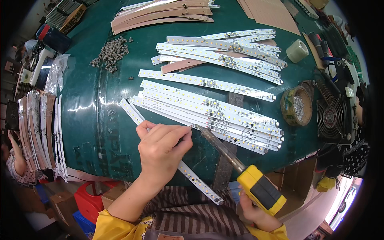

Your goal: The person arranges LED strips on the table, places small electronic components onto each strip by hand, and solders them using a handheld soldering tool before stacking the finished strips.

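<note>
My right hand (pixel 252 208) grips a yellow and black soldering iron (pixel 262 190) from below. Its metal shaft points up and left, and the tip ends right by the fingertips of my left hand (pixel 160 148). That hand is closed in a pinch; whatever tiny piece it holds is too small to make out. Under the left hand a white LED strip (pixel 196 180) lies slanted, its lower end jutting past the table edge. Just beyond the fingers is a fanned row of LED strips (pixel 208 106), with one single strip (pixel 180 80) behind it.
Farther back lies a crossed pile of LED strips (pixel 224 52). A heap of small metal parts (pixel 110 54) is at the left, beside a clear plastic bag (pixel 58 74). On the right stand a tape roll (pixel 296 106), a white roll (pixel 297 51) and a fan (pixel 332 114).
</note>
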The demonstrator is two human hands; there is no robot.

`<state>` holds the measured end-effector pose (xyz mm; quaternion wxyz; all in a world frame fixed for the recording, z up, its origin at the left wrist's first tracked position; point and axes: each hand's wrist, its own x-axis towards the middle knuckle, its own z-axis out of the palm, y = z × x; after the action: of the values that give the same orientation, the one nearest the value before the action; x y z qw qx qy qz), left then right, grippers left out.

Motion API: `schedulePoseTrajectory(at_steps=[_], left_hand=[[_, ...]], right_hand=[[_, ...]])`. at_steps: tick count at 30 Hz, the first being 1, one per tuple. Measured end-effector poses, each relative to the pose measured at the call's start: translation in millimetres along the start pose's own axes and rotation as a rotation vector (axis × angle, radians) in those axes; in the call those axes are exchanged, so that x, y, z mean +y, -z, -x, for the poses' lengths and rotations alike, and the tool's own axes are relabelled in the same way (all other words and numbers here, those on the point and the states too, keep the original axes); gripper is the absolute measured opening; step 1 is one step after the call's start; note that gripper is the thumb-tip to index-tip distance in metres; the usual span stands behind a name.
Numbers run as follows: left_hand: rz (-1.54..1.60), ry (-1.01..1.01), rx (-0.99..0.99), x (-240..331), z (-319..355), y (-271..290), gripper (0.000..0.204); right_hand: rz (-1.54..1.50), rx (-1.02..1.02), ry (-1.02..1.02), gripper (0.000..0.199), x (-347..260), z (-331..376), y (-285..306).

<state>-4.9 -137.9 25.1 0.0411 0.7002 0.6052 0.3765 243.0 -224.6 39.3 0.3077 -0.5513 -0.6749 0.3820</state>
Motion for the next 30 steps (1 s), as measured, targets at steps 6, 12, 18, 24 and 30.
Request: schedulePoseTrajectory(at_steps=[6,12,18,24,30], left_hand=[[0.033,0.017,-0.006,-2.6,3.4,-1.0,0.016],[-0.008,0.066,-0.080,4.8,-9.3,4.1,0.012],[0.010,0.107,-0.064,3.9,-4.7,3.8,0.012],[0.050,0.083,-0.045,0.6,3.7,0.8,0.012],[0.036,0.064,-0.036,-1.0,6.9,1.3,0.013]], right_hand=[[0.056,-0.058,0.088,0.018,-0.1,-7.2,-0.1],[0.028,0.046,0.044,0.025,-2.8,-11.3,-4.5],[0.132,0.034,0.221,0.026,-7.7,-26.6,-2.2],[0.089,0.036,0.186,0.026,-4.1,-24.1,-3.2],[0.097,0.028,0.189,0.026,-8.1,-26.0,-1.7]])
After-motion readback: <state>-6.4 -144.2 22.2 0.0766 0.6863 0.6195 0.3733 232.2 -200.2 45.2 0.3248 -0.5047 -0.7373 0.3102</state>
